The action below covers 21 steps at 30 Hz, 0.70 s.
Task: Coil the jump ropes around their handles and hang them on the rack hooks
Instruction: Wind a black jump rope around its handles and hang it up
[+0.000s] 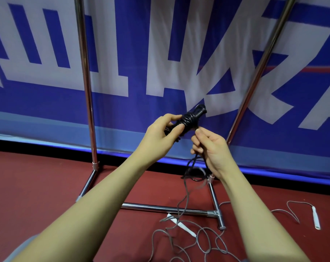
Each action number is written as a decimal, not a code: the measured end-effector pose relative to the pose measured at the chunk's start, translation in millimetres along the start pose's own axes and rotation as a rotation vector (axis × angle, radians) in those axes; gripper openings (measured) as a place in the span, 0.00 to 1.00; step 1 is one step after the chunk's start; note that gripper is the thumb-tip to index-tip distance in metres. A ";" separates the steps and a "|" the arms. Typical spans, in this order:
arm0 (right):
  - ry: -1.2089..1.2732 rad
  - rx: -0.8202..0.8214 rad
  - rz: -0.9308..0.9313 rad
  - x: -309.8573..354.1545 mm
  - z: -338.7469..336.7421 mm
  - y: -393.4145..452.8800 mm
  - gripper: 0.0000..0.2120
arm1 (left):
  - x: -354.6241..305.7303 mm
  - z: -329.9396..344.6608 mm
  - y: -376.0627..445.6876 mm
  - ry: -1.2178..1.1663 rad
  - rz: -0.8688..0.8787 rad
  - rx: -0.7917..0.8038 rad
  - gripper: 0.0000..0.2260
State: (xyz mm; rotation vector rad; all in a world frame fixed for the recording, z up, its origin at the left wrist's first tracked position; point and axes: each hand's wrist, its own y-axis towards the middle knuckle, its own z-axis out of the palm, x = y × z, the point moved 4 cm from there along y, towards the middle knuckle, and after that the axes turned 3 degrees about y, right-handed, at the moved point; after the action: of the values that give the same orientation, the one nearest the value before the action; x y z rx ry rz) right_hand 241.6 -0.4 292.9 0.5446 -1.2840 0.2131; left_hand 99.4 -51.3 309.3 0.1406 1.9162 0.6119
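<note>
My left hand (161,132) grips the black jump rope handles (192,116), which have several turns of black rope wound around them. My right hand (210,146) pinches the loose black rope (191,165) just below the bundle; the rest of that rope hangs down to the floor. A grey jump rope (204,237) with white handles (181,225) lies tangled on the red floor below. The chrome rack (85,82) stands behind; its hooks are out of view.
The rack's base bar (166,208) and foot (220,219) lie on the floor near the grey rope. A second white handle (315,217) rests at the right. A blue and white banner (160,53) covers the wall behind.
</note>
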 end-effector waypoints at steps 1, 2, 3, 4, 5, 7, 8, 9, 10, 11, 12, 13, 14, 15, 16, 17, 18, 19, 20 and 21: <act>0.014 -0.009 -0.001 0.7 -0.2 -0.1 0.18 | -0.1 1.2 -0.3 0.007 0.000 0.004 0.10; 0.013 -0.020 -0.006 1.3 -1.1 -0.2 0.18 | -0.6 2.2 -1.0 0.029 0.010 0.010 0.11; 0.000 -0.028 -0.016 1.5 -1.5 -0.4 0.17 | -0.7 2.7 -1.2 0.074 0.020 0.012 0.13; -0.022 -0.032 -0.027 1.8 -1.8 -0.6 0.16 | -1.1 2.8 -1.7 0.140 0.033 0.015 0.17; -0.041 -0.031 -0.036 1.7 -2.0 -0.8 0.15 | -1.1 3.2 -1.7 0.228 0.042 0.015 0.20; -0.056 -0.013 -0.037 1.0 -1.2 -0.9 0.14 | -2.3 3.4 -1.4 0.444 0.058 -0.024 0.22; -0.043 0.002 -0.030 0.6 -0.3 -0.9 0.12 | -3.9 2.2 -0.5 0.542 0.075 -0.062 0.22; -0.011 0.018 -0.016 0.3 1.1 -1.0 0.10 | -4.8 0.4 1.3 0.598 0.094 -0.093 0.22; 0.022 0.028 -0.003 -0.3 1.8 -0.5 0.10 | -5.8 -1.1 2.5 0.611 0.109 -0.107 0.21; 0.037 0.035 0.003 -0.4 2.4 -0.1 0.10 | -5.8 -2.3 3.5 0.593 0.118 -0.108 0.21; 0.021 0.037 -0.002 -0.3 1.7 0.5 0.10 | -5.8 -3.1 3.4 0.542 0.131 -0.100 0.20; -0.012 0.032 -0.011 -0.3 1.1 1.5 0.11 | -5.2 -3.8 2.7 0.463 0.132 -0.083 0.20; -0.046 0.023 -0.020 0.2 -0.2 2.3 0.11 | -5.2 -4.3 1.4 0.366 0.116 -0.059 0.19; -0.066 0.011 -0.027 0.8 -1.6 3.4 0.10 | -6.0 -3.9 -0.2 0.271 0.095 -0.028 0.17; -0.073 -0.003 -0.034 1.4 -3.4 4.2 0.10 | -5.6 -2.8 -1.1 0.189 0.072 0.004 0.15; -0.076 -0.019 -0.045 2.4 -5.0 4.6 0.09 | -4.6 -1.3 -1.0 0.123 0.053 0.022 0.12; -0.086 -0.038 -0.057 3.6 -6.6 4.6 0.08 | -2.8 0.1 -0.8 0.075 0.033 0.029 0.10; -0.105 -0.060 -0.069 4.5 -7.9 4.2 0.08 | -1.2 0.9 -0.7 0.046 0.014 0.025 0.09; -0.125 -0.087 -0.078 4.4 -8.8 3.8 0.08 | -0.1 1.3 -0.4 0.050 0.014 0.006 0.08; -0.138 -0.114 -0.085 3.9 -9.1 3.2 0.09 | 0.6 1.0 0.3 0.101 0.042 -0.024 0.09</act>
State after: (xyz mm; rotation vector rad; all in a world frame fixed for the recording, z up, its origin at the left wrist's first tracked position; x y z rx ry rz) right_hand 249.0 6.2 295.8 0.5219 -1.3946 0.0310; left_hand 100.0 -50.5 308.6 0.1366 2.0071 0.6813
